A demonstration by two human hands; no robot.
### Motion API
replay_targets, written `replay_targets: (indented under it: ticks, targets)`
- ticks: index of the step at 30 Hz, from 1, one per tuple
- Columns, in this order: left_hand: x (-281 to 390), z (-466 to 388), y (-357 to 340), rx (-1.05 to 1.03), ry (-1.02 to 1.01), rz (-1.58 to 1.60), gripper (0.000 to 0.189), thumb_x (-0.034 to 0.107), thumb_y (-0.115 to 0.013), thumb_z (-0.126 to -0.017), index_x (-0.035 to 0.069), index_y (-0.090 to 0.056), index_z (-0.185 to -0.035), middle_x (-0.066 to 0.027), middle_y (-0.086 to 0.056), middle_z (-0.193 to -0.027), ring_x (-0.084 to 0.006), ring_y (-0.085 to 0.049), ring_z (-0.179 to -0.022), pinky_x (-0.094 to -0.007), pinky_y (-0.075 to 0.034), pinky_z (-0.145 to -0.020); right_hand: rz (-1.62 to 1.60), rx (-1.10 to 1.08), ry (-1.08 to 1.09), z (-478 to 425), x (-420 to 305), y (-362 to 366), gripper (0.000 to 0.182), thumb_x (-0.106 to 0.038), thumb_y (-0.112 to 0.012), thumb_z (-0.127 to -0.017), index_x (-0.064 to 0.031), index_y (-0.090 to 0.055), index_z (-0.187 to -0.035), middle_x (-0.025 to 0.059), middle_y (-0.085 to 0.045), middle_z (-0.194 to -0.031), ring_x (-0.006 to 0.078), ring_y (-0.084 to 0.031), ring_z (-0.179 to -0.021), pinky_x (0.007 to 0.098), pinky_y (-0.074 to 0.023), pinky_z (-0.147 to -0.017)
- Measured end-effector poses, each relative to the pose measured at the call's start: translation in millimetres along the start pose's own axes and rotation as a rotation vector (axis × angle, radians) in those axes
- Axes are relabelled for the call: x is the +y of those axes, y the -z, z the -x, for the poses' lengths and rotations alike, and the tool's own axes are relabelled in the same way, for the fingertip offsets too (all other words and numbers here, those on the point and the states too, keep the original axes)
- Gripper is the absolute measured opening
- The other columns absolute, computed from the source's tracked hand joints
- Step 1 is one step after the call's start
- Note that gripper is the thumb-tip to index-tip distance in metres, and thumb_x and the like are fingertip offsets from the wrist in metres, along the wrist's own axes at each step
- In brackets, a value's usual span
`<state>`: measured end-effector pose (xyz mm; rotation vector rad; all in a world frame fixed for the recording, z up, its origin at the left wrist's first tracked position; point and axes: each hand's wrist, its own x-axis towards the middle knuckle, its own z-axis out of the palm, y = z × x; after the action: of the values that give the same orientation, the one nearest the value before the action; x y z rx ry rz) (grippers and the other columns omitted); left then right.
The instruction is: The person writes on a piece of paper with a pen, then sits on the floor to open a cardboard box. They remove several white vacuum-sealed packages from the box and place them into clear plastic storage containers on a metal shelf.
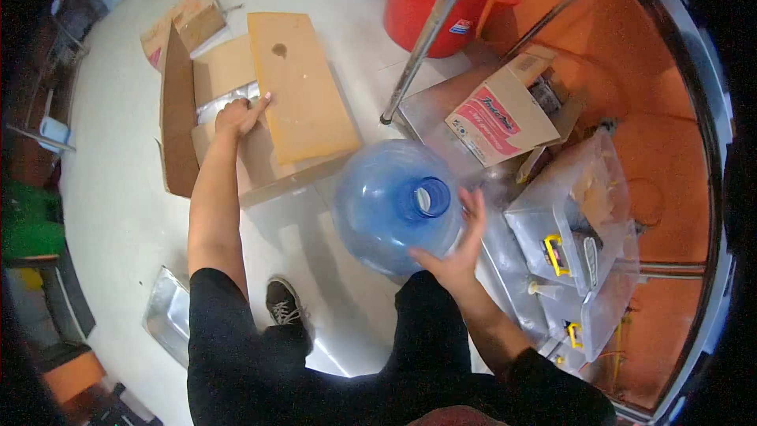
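My left hand (238, 117) is at the opening of a cardboard box (176, 118) on the floor. Its fingers curl over the edge of the near flap (254, 160), and the thumb reaches to the edge of the stained right flap (307, 89). Something silvery or clear (227, 100) shows in the gap; what it is I cannot tell. A large translucent blue water jug (378, 207) stands upright between the box and my right leg, its mouth uncovered. Slightly blurred, my right hand (458, 248) is at the jug's right side with thumb and fingers spread; firm contact is unclear.
A metal pole (434, 29) rises beyond the jug, before a red lidded bucket (426, 6). At right are an open printed carton (502, 112) and stacked clear plastic bins (532, 242) with yellow latches. A metal tray (168, 313) lies at left.
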<state>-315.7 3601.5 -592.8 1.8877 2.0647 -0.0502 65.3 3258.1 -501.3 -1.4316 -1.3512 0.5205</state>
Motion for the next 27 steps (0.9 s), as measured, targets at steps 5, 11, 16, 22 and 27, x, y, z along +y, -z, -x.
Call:
replay_targets:
  ticks: [5,11,16,22,27]
  targets:
    - [31.4,56.7,49.2,0.135,-0.072,-0.087,0.083,0.074,-0.049,-0.085,0.003,-0.067,-0.122,-0.0259,-0.068,-0.117,-0.0386,-0.064,-0.113,-0.0481,-0.049,-0.096,0.166,-0.022,-0.053,-29.4,20.1,-39.9,0.084,-0.026,-0.090,-0.066,-0.0007,-0.047,-0.134,0.0186,-0.058,-0.128,0.0374,-0.048,-0.122,0.0502,-0.0329,-0.109]
    - [40.3,221.9,89.1,-0.257,-0.404,-0.264,0.036,0.028,-0.072,-0.083,0.006,-0.072,-0.111,-0.0210,-0.072,-0.106,-0.0381,-0.069,-0.099,-0.0464,-0.053,-0.088,-0.029,0.251,-0.162,-22.0,50.8,-3.6,0.061,-0.021,-0.086,-0.070,0.0025,-0.058,-0.119,0.0206,-0.064,-0.116,0.0384,-0.060,-0.106,0.0479,-0.0429,-0.099]
    - [90.7,309.3,35.3,-0.164,-0.229,-0.392,0.020,0.015,-0.060,-0.089,0.006,-0.070,-0.104,-0.0205,-0.071,-0.105,-0.0367,-0.069,-0.099,-0.0494,-0.055,-0.086,0.295,0.303,-0.105,-38.9,54.1,22.6,0.072,-0.032,-0.084,-0.070,0.0057,-0.055,-0.125,0.0256,-0.063,-0.119,0.0427,-0.059,-0.111,0.0502,-0.0413,-0.102]
    - [69.0,292.0,-7.2,-0.142,-0.268,-0.482,0.021,0.012,-0.055,-0.092,0.005,-0.073,-0.100,-0.0187,-0.072,-0.111,-0.0344,-0.070,-0.104,-0.0431,-0.059,-0.084,0.357,0.256,-0.054,-44.7,55.8,33.1,0.083,-0.038,-0.083,-0.069,0.0067,-0.051,-0.131,0.0269,-0.061,-0.123,0.0440,-0.055,-0.118,0.0518,-0.0365,-0.106]
    - [3.1,270.2,-39.0,-0.115,-0.354,-0.477,0.022,0.001,-0.059,-0.082,0.005,-0.074,-0.097,-0.0214,-0.071,-0.110,-0.0373,-0.069,-0.102,-0.0438,-0.055,-0.090,0.332,0.149,-0.025,-29.8,46.7,33.6,0.084,-0.039,-0.082,-0.070,0.0050,-0.050,-0.133,0.0259,-0.061,-0.126,0.0432,-0.057,-0.117,0.0506,-0.0373,-0.106]
